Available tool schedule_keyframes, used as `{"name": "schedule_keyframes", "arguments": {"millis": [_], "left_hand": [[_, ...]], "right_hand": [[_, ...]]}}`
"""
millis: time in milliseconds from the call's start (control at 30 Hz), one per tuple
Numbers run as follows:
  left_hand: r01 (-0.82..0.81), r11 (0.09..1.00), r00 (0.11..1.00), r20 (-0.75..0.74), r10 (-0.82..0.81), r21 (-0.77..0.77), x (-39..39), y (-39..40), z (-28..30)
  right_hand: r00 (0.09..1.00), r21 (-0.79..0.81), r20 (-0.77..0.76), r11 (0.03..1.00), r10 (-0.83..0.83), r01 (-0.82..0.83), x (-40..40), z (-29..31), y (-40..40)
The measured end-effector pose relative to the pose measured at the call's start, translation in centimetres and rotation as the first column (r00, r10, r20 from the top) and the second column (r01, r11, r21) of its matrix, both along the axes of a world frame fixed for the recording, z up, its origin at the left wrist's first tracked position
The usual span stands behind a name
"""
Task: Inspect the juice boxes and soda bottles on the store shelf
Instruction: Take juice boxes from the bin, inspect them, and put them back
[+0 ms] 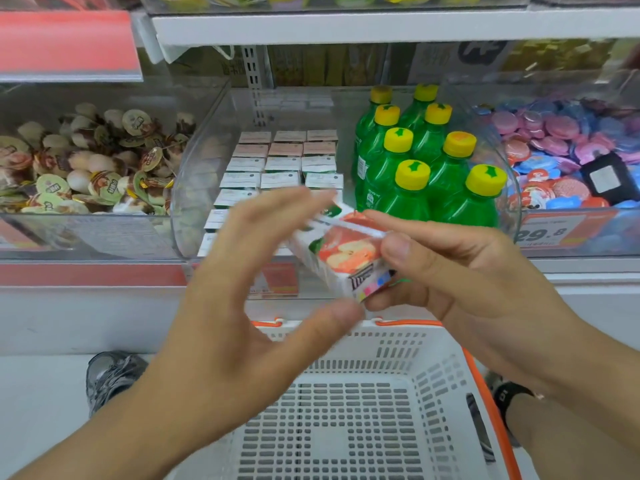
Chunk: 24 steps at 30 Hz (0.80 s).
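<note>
Presently, one apple juice box (346,258) is tilted above a white shopping basket (446,375), pinched by the right hand (460,271) between thumb and fingers. Left hand (242,306) is spread, blurred, thumb near the box's lower corner; contact cannot be confirmed. Behind, a clear bin (194,202) holds rows of juice boxes (277,161) beside green soda bottles (415,168).

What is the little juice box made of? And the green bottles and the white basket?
Juice box: looks like printed, coated carton, with sharp folded edges. Green bottles: probably clear-tinted plastic, shiny, with matte yellow plastic caps. Basket: seemingly hard white plastic, moulded with slots.
</note>
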<state>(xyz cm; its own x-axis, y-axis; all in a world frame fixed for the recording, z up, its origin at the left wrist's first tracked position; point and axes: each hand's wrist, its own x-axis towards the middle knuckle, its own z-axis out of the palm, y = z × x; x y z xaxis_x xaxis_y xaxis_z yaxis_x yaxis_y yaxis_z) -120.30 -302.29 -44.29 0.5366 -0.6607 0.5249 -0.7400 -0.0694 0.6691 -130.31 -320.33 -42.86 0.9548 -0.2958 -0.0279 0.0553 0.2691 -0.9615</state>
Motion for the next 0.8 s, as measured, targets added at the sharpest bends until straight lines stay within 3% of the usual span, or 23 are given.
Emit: {"name": "schedule_keyframes", "arguments": {"millis": [33,133,467,800], "left_hand": [[0.015,0.999,0.999,0.047,-0.017,0.052,0.0,-0.1,-0.1],[0.027,0.998,0.999,-0.024,-0.026,0.058,0.3,-0.1,-0.6],[0.064,0.983,0.944,-0.310,-0.117,-0.174,-0.1,-0.4,-0.7],[0.076,0.980,0.940,-0.315,-0.132,-0.183,0.1,-0.4,-1.0]], "right_hand": [[1.000,-0.018,-0.017,1.000,-0.004,0.003,0.0,0.0,0.2],[0.998,-0.062,-0.053,0.997,-0.044,0.041,0.0,-0.2,0.5],[0.999,-0.122,0.029,0.992,-0.033,0.036,-0.2,-0.7,0.6],[1.000,-0.274,0.022,0.961,-0.019,0.024,-0.1,-1.5,0.1]]}}
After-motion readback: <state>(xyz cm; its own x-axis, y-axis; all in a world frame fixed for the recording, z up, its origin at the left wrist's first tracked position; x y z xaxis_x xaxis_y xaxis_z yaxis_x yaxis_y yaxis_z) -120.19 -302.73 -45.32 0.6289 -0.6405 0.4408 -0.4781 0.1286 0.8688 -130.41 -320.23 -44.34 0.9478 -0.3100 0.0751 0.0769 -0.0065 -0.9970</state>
